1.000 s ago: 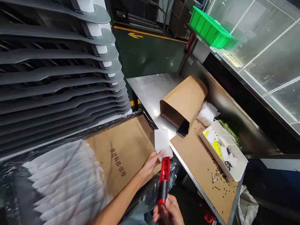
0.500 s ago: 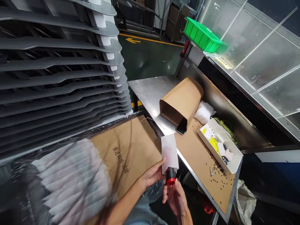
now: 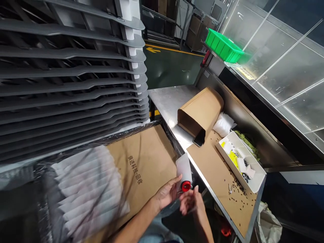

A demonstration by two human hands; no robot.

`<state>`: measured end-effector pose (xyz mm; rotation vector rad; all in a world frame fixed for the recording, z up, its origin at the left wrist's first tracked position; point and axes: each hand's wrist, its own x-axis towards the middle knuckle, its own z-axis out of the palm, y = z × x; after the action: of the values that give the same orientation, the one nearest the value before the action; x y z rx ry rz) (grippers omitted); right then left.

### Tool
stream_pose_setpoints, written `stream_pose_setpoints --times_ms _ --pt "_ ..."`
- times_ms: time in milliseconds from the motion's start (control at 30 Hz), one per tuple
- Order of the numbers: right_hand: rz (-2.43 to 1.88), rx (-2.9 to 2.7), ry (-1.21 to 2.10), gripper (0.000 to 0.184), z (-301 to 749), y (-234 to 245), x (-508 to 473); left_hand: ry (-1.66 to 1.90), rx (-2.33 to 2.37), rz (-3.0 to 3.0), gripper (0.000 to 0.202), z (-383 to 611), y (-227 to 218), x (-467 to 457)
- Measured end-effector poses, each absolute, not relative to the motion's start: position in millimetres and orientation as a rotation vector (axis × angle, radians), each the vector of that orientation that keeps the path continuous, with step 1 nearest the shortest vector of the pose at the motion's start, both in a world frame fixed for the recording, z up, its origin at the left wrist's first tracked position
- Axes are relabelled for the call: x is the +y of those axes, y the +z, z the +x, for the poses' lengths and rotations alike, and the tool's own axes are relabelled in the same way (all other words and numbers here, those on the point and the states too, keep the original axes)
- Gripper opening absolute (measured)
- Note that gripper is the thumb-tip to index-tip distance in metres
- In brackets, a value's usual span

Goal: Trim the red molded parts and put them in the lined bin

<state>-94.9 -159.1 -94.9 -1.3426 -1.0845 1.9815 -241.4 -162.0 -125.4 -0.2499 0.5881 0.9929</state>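
Observation:
My left hand (image 3: 167,193) is closed around a black cylindrical part with a red ring end (image 3: 186,186), partly covered by a white wrapping sheet (image 3: 184,168). The red ring faces me, and most of the black body is hidden by the sheet. Just below the ring is my right hand (image 3: 190,201), its thumb raised apart from loosely curled, slightly blurred fingers; nothing shows in it. To the left, rows of white-wrapped pieces (image 3: 88,192) lie on a brown cardboard sheet (image 3: 149,152) printed with dark characters.
A metal bench (image 3: 172,96) on the right bears an open carton (image 3: 202,104), a dark phone-like object (image 3: 199,137), white sheets (image 3: 224,124), and a white tray (image 3: 255,182) beside scattered black bits. A green bin (image 3: 222,45) stands above. Stacked grey panels (image 3: 76,71) rise at left.
The part has turned so its red ring now faces me. My right hand has come off the ring and sits just below it. The whole view has shifted slightly.

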Motion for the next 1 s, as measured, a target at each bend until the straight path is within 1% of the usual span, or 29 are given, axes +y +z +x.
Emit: stream_pose_setpoints --times_ms 33,100,167,233,333,500,567,667,700,767,833,933,1000 --pt "-1.422 -1.219 1.799 0.071 -89.8 -87.4 -154.9 1.015 0.617 -0.274 0.022 -241.6 -125.1 -161.9" --pt "-1.512 -1.520 1.344 0.051 -81.1 -72.3 -146.4 1.032 0.663 -0.305 0.019 -242.2 -124.3 -161.1" --pt "-1.464 -1.773 1.012 0.035 -76.7 -60.9 -139.1 1.018 0.686 -0.324 0.019 -242.2 -122.7 -160.5" --pt "-1.362 -1.937 0.875 0.029 -76.4 -56.2 -133.9 1.004 0.692 -0.334 0.018 -241.0 -120.7 -160.6" --pt "-1.272 -2.097 0.773 0.028 -78.6 -59.0 -128.9 1.002 0.688 -0.339 0.016 -238.3 -118.7 -162.5" --pt "-1.249 -2.240 0.705 0.029 -79.3 -63.7 -124.1 0.987 0.641 -0.339 0.015 -237.5 -116.4 -169.9" --pt "-1.230 -2.265 0.728 0.033 -79.5 -61.0 -124.1 0.949 0.593 -0.332 0.025 -238.6 -113.9 -173.7" --pt "-1.170 -2.303 0.796 0.035 -81.0 -53.7 -126.5 0.859 0.513 -0.316 0.050 -238.5 -112.6 -179.6" --pt "-1.148 -2.313 0.832 0.034 -81.7 -51.2 -127.8 0.840 0.506 -0.313 0.053 -237.3 -113.8 -181.5" --pt "-1.112 -2.314 0.908 0.032 -82.7 -47.7 -130.5 0.834 0.536 -0.318 0.046 -233.2 -119.2 -185.4" --pt "-1.087 -2.289 0.982 0.030 -81.5 -48.2 -132.8 0.860 0.598 -0.339 0.034 -227.3 -127.6 -189.4" --pt "-1.112 -2.187 1.089 0.026 -71.2 -59.3 -133.4 0.947 0.690 -0.408 0.020 -218.9 -143.3 -196.6" --pt "-1.204 -2.105 1.143 0.039 -58.7 -73.3 -130.7 1.062 0.768 -0.487 0.016 -216.6 -155.8 -204.1"
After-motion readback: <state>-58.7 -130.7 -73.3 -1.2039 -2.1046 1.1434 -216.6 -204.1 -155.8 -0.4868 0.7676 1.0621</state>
